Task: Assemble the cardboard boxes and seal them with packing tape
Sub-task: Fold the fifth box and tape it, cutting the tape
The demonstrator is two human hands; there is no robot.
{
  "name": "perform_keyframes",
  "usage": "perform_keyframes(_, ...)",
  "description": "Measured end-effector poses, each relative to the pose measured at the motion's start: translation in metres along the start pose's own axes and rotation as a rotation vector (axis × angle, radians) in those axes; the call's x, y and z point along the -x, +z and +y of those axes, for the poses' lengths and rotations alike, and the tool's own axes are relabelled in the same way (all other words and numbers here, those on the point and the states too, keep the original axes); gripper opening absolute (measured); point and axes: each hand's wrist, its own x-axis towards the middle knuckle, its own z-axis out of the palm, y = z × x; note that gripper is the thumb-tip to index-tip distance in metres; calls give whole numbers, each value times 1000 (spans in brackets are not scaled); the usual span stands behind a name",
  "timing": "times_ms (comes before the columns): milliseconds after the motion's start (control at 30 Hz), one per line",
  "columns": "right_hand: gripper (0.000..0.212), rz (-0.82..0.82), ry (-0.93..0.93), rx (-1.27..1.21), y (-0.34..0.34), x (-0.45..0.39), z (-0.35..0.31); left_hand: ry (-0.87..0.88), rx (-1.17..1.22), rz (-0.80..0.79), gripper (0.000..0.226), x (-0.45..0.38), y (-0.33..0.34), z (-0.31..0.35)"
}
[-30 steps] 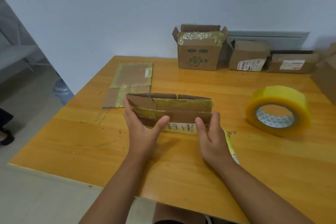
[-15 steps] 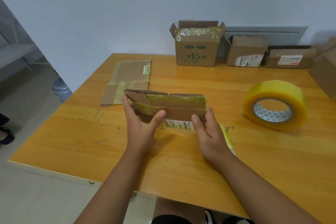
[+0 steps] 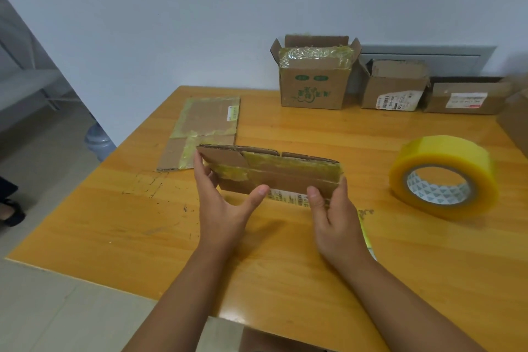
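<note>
From the head camera, a flattened brown cardboard box [image 3: 274, 171] patched with yellowed tape stands on edge near the middle of the orange wooden table [image 3: 114, 226]. The left hand [image 3: 225, 203] grips its left end, thumb in front and fingers behind; the right hand [image 3: 334, 214] pinches its right end the same way. A white barcode label below the thumbs is too blurred to read. A large roll of yellow packing tape [image 3: 443, 177] lies well apart to the right. Another flattened, taped cardboard sheet [image 3: 203, 131] lies behind. Three opened cardboard boxes line the wall: one with green printing [image 3: 314, 86], one with a white shipping label reading "507-P80" [image 3: 391, 88], one with an unreadable label [image 3: 465, 96].
</note>
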Motion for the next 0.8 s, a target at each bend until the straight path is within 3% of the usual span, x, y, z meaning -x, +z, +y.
perform_keyframes(167, 46, -154, -71, -121, 2, 7, -2, 224, -153, 30, 111, -4, -4, 2)
perform_keyframes(367, 66, -180, -49, -226, 6, 4, -4, 272, -193, 33, 91, -5, -4, -5)
perform_keyframes(600, 27, -137, -12, -299, 4, -3, -7, 410, -185, 203, 72, -6, -5, -1)
perform_keyframes(800, 64, -210, -74, -426, -9, -2, -16, 608, -232, 287, 62, -11, -16, 9)
